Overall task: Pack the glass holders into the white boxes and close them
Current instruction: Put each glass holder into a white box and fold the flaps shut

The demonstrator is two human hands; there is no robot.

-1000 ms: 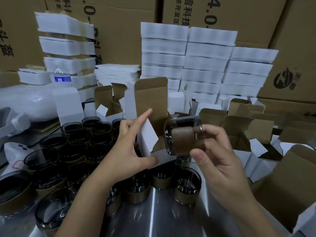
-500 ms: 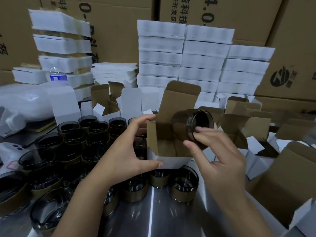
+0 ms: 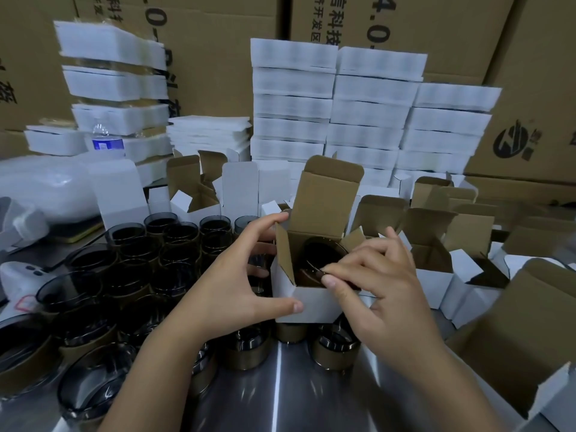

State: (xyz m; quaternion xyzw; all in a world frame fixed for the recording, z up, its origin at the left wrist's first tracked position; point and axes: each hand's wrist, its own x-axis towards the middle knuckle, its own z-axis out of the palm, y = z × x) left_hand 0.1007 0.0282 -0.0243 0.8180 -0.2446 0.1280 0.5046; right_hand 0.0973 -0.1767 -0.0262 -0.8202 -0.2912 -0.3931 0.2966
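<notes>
"4.0-" and "科技" on brown cartons [image 3: 436, 32]

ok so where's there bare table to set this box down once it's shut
Only the steel table strip at the near edge, this side of the closest glass holders. The left is packed with holders, the right and the back with open boxes.

A reflective metal tabletop [image 3: 280, 388] is being covered almost fully. Its left half is being occupied by a dense cluster of dark glass holders [image 3: 131, 269], upright and touching. The right side is being filled by open white boxes [image 3: 436, 275], flaps raised. Stacks of flattened white boxes [image 3: 336, 120] are being kept along the back, a water bottle [image 3: 106, 141] to their left.
</notes>
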